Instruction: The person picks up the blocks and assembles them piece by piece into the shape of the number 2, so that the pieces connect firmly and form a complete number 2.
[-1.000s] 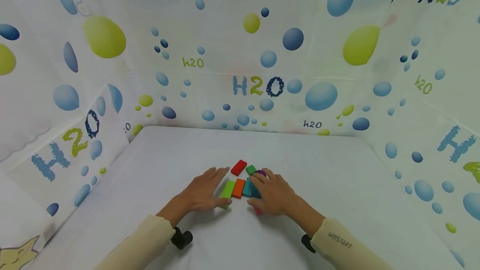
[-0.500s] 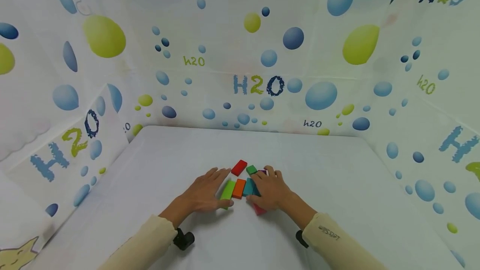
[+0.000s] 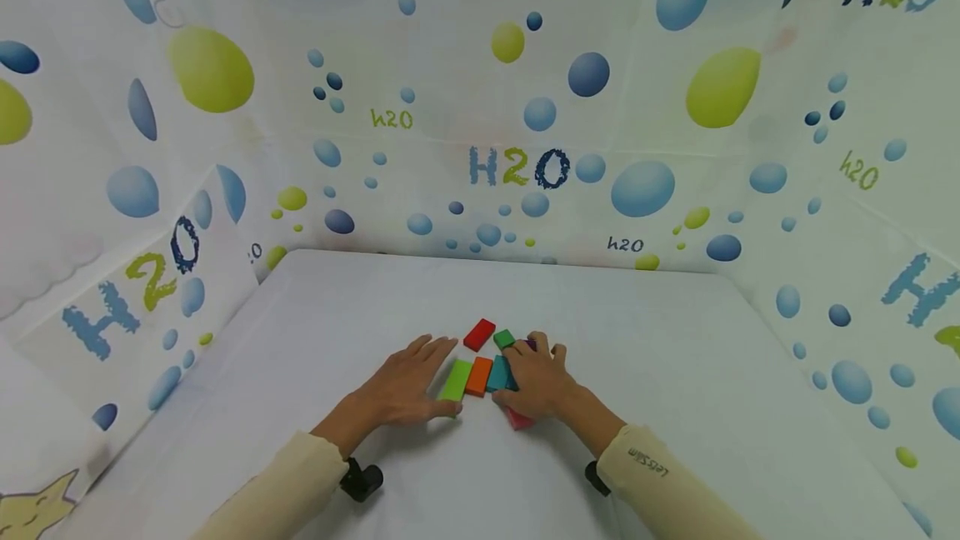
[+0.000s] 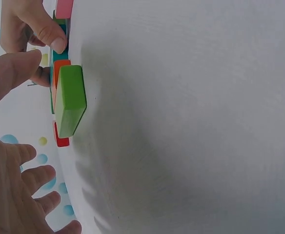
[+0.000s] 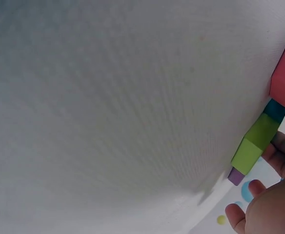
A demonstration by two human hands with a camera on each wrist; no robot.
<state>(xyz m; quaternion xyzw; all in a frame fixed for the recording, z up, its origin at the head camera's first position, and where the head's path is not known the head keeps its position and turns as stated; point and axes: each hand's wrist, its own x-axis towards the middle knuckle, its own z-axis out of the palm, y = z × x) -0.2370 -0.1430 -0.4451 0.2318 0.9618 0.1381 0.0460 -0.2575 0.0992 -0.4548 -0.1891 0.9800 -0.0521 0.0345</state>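
Several coloured blocks lie grouped on the white table. My left hand (image 3: 405,382) is at the group's left side, fingers spread, its thumb beside the lime-green block (image 3: 456,380), which stands out close up in the left wrist view. My right hand (image 3: 538,380) reaches over the right side, pinching a teal block (image 3: 497,375) between thumb and fingers. Next to the teal one is an orange block (image 3: 478,377). Under the right palm are a pink block (image 3: 517,417) and, in the right wrist view, a green block (image 5: 254,144); the hand partly covers them.
Behind the row lie a red block (image 3: 478,335) and a small green block (image 3: 504,339). A purple block (image 5: 236,176) shows past the right fingers. The white tabletop (image 3: 375,290) meets a patterned curtain (image 3: 420,40) at the back and sides.
My right hand has shifted slightly left, its fingers curling closer over the teal block, and more of the pink block shows. My left hand stays nearly in place.
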